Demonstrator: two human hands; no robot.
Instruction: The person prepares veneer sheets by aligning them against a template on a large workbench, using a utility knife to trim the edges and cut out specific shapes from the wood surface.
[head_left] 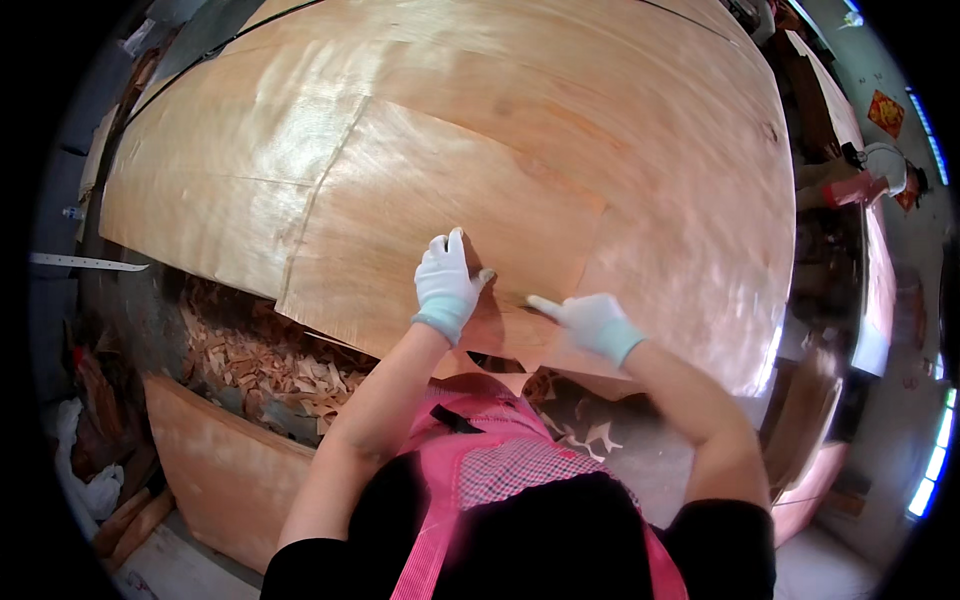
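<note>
A thin wood veneer sheet (370,215) lies on top of a wide layer of veneer (690,140) spread across the work surface. My left hand (447,285), in a white glove with a pale teal cuff, presses flat on the upper sheet near its close edge, thumb and fingers apart. To the right, my right hand (597,323) in a matching glove is closed except for its index finger, stretched left along the wood. Beside that fingertip is a small dark mark or tip. Motion blurs this hand, and what it grips is hidden.
Torn veneer scraps (275,360) heap below the near edge on the left. A wooden panel (225,470) stands at the lower left. A white strap (90,262) juts in at the far left. Another person (880,175) is at the right, near more stacked sheets (875,290).
</note>
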